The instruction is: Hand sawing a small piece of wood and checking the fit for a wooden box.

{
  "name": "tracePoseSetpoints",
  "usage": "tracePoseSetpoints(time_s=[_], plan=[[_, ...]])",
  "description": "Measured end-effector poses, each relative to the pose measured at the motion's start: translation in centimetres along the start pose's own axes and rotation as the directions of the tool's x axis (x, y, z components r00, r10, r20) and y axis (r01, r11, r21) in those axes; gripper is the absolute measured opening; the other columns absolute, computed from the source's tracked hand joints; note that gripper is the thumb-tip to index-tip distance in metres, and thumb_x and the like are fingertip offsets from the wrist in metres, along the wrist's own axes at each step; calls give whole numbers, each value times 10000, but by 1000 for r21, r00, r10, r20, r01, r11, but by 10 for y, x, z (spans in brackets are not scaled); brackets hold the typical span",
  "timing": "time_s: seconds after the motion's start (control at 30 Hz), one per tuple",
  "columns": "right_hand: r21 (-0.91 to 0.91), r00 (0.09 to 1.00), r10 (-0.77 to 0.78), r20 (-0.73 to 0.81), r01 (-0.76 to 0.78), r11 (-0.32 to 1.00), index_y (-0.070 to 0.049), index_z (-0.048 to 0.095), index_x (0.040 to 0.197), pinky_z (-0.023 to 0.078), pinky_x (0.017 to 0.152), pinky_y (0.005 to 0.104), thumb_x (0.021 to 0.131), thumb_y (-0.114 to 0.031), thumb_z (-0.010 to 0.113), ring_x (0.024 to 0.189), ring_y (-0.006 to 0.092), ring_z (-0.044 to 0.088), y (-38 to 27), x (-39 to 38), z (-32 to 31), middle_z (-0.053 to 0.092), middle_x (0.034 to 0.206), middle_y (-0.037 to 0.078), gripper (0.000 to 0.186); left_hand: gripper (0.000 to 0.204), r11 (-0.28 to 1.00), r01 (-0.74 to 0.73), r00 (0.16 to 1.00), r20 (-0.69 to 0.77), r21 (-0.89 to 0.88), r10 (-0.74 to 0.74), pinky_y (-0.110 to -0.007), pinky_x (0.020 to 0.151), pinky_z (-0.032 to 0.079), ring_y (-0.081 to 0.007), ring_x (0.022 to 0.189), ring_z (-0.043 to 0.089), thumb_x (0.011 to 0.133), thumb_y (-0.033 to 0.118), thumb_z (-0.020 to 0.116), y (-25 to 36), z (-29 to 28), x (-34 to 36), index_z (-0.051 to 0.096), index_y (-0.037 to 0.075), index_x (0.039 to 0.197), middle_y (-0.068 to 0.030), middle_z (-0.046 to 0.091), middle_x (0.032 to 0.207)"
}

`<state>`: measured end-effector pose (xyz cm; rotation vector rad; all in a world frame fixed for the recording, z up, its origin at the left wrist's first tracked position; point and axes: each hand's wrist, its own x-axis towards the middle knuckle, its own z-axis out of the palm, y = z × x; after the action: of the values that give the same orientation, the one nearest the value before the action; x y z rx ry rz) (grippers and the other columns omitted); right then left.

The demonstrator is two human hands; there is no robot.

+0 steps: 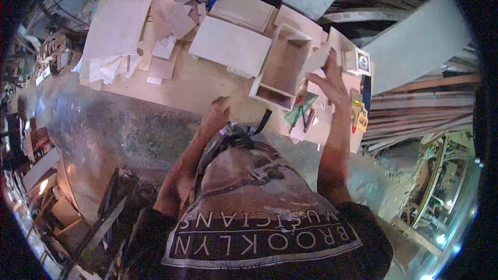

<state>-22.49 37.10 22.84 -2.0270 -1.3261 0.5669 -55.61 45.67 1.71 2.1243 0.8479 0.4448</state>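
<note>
My right hand (334, 84) reaches over the right part of the workbench. Thumb and fingers spread around a pale flat piece (317, 59), which it seems to grip by the edge. Just left of it stands an open wooden box (282, 65) with a narrow compartment at its near end. My left hand (219, 111) hovers by the bench's near edge, its fingers curled; whatever they may hold is hidden. Between box and right hand lie a green bag-like item (301, 108) and some slim dark tools (309, 120).
Pale boxes (231, 46) and stacked thin boards (119, 28) cover the workbench (176, 91). A yellow tool (360, 115) and a small box with a round dial (363, 62) sit at its right end. Large panels (420, 41) and stacked timber (420, 109) stand beyond.
</note>
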Motion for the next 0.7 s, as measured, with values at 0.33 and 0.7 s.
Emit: tracePoseSetpoints(time_s=[0.33, 0.7], plan=[[784, 745, 660, 92, -463, 413, -36, 379, 1366, 382, 997, 452, 903, -361, 503, 1186, 245, 481, 133, -149, 48, 507, 1266, 104, 579, 343, 876, -460, 887, 122, 143, 445, -425, 917, 476, -341, 1010, 585, 840, 296, 649, -16, 43, 71, 616, 82, 1106, -145, 616, 1098], [210, 687, 620, -380, -589, 781, 33, 581, 1144, 513, 786, 343, 816, -270, 676, 889, 224, 628, 195, -154, 54, 644, 951, 165, 457, 389, 914, -284, 888, 439, 290, 136, -424, 871, 503, -338, 1035, 600, 872, 337, 617, 15, 15, 74, 599, 45, 1129, -157, 631, 1119]])
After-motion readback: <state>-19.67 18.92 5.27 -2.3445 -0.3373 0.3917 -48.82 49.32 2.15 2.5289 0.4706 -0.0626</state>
